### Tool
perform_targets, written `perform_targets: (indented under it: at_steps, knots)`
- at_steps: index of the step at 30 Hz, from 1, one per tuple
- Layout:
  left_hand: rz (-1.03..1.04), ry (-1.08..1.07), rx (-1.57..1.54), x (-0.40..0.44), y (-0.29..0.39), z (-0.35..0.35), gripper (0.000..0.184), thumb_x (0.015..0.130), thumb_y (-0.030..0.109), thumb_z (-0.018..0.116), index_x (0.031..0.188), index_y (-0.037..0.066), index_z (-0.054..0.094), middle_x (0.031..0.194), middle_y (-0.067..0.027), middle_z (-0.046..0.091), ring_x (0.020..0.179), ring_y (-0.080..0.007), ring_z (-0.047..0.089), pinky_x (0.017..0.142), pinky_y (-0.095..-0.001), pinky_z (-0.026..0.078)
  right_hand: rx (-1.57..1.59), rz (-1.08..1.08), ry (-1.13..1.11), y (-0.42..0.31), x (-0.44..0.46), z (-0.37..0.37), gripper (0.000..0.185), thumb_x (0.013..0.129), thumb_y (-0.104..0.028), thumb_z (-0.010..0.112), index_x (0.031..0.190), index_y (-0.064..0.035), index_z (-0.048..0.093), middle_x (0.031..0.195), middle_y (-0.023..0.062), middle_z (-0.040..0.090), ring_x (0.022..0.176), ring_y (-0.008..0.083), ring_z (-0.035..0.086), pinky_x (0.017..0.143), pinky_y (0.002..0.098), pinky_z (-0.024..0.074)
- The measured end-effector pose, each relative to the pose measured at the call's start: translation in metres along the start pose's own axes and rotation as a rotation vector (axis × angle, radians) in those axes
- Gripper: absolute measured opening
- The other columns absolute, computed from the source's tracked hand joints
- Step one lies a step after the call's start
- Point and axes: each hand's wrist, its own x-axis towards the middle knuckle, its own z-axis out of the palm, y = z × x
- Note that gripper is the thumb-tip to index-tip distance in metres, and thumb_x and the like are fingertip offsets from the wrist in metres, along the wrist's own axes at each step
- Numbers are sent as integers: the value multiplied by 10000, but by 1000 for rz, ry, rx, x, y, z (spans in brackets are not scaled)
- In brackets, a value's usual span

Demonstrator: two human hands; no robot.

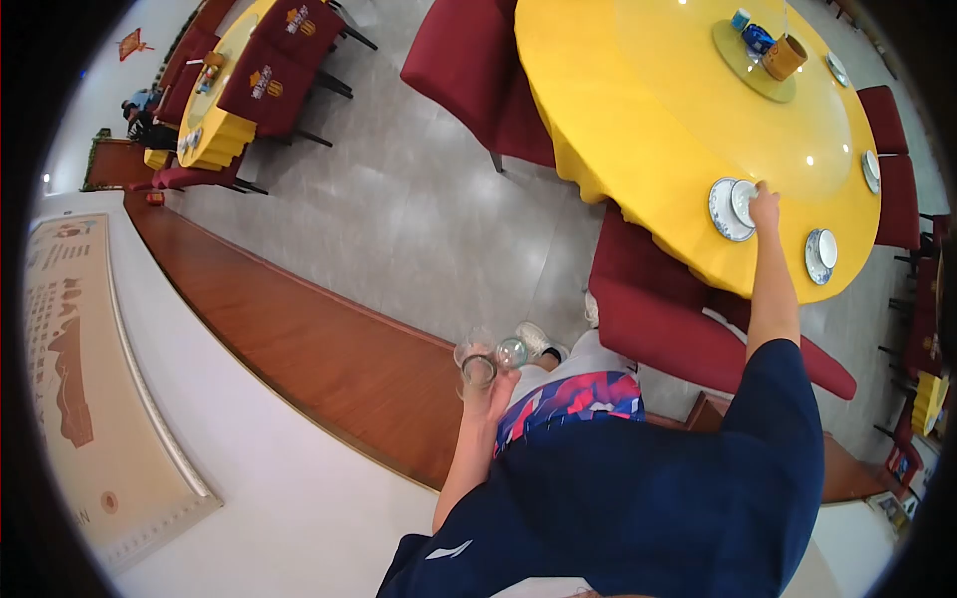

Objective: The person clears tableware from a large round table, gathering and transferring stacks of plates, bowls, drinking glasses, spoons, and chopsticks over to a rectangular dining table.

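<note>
My left hand (488,391) is closed around clear glasses (478,369), held low beside my body above the wooden ledge. Out over the yellow round table (638,130), my right hand (765,207) grips the rim of a white bowl (743,201). That bowl overlaps a blue-patterned white plate (726,221) near the table's edge. A second plate (817,271) with a small bowl (826,244) on it stands to the right of my forearm.
Red chairs (688,309) surround the table. At its far side, a wooden container (785,58) stands on a round tray (738,55). Another yellow table (214,130) is at the upper left, near a seated person (150,128). A wooden ledge (299,329) runs along the wall.
</note>
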Motion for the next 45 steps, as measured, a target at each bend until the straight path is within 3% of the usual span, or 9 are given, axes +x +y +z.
perform_targets:
  at_steps: [5,8,10,13,17,21,31,36,45]
  knots:
    - [-86,-58,-127,22,26,-5,329,773,291,789,1050,219,627,995,45,657,961,-146,612,729,-343,531,191,-245,274,-74,-59,-81,362,870,-202,637,1213,-125,548,987,205,592,885,352,624,768,427,513]
    - [-115,-222,-88,40,42,-20,302,782,264,774,1052,225,644,1055,33,668,1059,-173,607,848,-449,556,912,-294,-141,-175,-174,-131,344,908,-186,616,1233,-100,545,943,82,612,713,137,617,633,268,510]
    - [-135,-264,-133,49,51,-15,299,786,265,771,1054,226,644,1055,37,668,1063,-167,604,864,-462,546,1184,-308,-379,-246,-263,-158,286,919,-152,576,1185,-49,553,898,61,611,642,114,597,608,268,512]
    - [-125,-302,-179,59,68,-14,291,794,272,763,1057,231,644,1053,43,669,1067,-153,599,903,-493,519,1131,-438,-583,-308,-344,-158,222,894,-60,571,1112,-23,592,824,29,593,649,79,592,584,234,503]
    - [-23,-290,-180,69,95,-28,287,815,316,737,1073,245,636,1059,49,662,1075,-135,586,948,-527,479,1013,-671,-428,-367,-400,-157,222,848,-39,651,1067,-11,623,757,-25,479,596,14,522,488,166,401]
    - [-10,-303,-304,83,132,-45,285,833,364,705,1081,245,628,1085,43,649,1079,-137,578,956,-535,470,734,-948,-297,-412,-402,-164,258,814,-140,700,1050,-49,645,735,33,521,576,77,525,497,206,412]
    - [59,-342,-194,146,213,-46,312,849,319,704,1116,197,598,1143,-30,612,1114,-190,560,929,-476,512,766,-951,-423,-531,-410,-155,415,836,-178,705,1237,-118,615,826,93,542,652,183,603,602,276,563]
    - [79,-314,-129,228,261,-24,326,845,288,718,1116,156,596,1137,-49,618,1084,-197,580,873,-371,547,851,-882,-364,-601,-364,-134,679,835,-246,704,1423,-122,388,949,140,567,596,217,619,603,336,542]
    - [137,-173,86,359,389,-14,347,917,356,620,1176,126,594,1095,-60,646,1024,-211,621,825,-372,546,882,-995,-452,-757,-252,-99,680,811,-286,733,1387,-104,422,1068,168,561,704,247,627,625,329,541]
